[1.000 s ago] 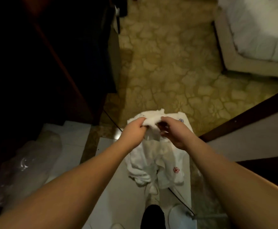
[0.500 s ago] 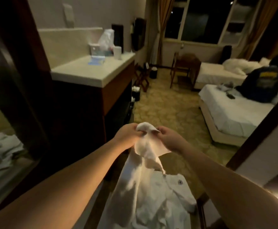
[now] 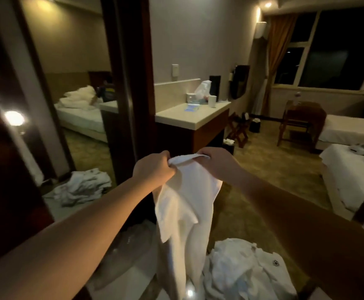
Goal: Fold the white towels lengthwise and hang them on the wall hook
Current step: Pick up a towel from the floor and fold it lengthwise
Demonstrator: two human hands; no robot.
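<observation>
Both hands — left hand [image 3: 154,168], right hand [image 3: 214,162] — pinch the limp white towel [image 3: 184,204] at centre frame; soft, floppy cloth — best held by its top corners.

The hands — left hand [image 3: 154,168], right hand [image 3: 214,162] — have lifted the towel [image 3: 185,204] clear of the floor pile [image 3: 245,271], which now lies below them.

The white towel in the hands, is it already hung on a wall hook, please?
No, the white towel hangs from the left hand and right hand, which grip its top edge.
</observation>
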